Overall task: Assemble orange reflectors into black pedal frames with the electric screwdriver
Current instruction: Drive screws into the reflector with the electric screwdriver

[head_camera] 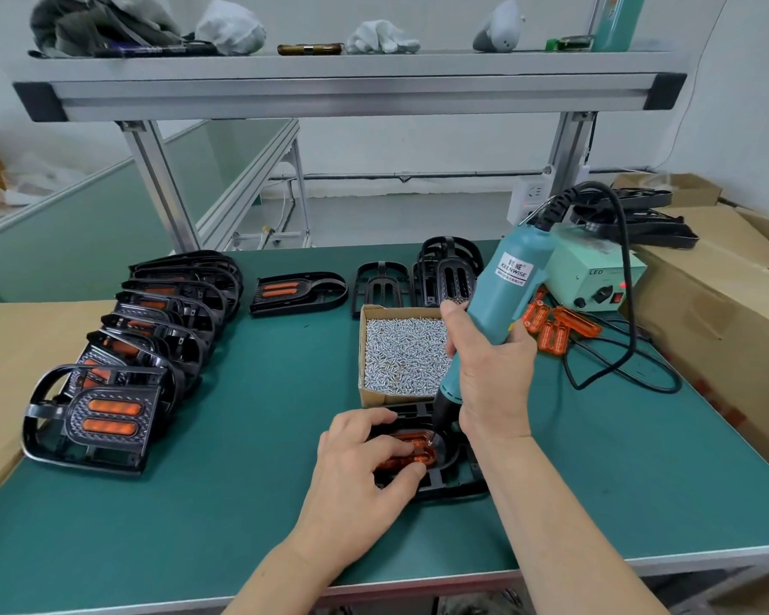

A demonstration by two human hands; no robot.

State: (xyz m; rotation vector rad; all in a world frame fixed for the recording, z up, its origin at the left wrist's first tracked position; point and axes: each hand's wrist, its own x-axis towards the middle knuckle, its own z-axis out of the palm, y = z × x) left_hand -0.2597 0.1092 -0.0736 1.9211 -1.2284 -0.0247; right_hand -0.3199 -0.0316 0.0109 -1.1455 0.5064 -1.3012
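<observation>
A black pedal frame [451,483] lies on the green table in front of me with an orange reflector [411,450] set in it. My left hand [365,463] holds the reflector down, thumb and fingers pinching its edges. My right hand [491,370] grips the teal electric screwdriver [505,295], which stands tilted with its black tip down on the reflector's right end. The tip itself is partly hidden by the frame and my hand.
A cardboard box of screws [402,352] sits just behind the frame. Several finished pedals [107,415] are lined up at the left. Loose orange reflectors [560,326] and the screwdriver's power unit [596,277] lie at the right, empty frames [449,268] behind.
</observation>
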